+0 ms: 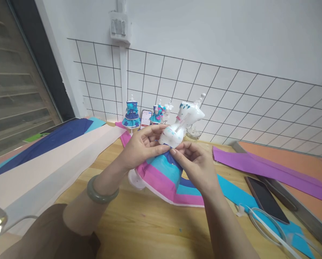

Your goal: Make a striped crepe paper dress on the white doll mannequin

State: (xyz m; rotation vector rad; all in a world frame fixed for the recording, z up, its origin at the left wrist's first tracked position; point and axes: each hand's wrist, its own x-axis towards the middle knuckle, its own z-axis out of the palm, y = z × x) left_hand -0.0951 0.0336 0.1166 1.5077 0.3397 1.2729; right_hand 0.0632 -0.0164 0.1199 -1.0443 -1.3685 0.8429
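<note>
A small white dress form leans to the right in the middle of the view, with blue and pink marks on its surface. Around its lower part sits a striped skirt in dark blue, light blue and pink with a white hem. My left hand pinches the skirt's dark blue top edge between thumb and fingers, its fingers reaching behind the form. From the other side my right hand grips the same edge, thumb close to the left thumb. Below the skirt the form's round white base partly shows.
Behind stand small dressed forms, one in a blue tiered dress, beside an upright phone. Fabric strips lie left. At right are purple fabric, a dark phone and a coiled white cable. A wire grid lines the wall.
</note>
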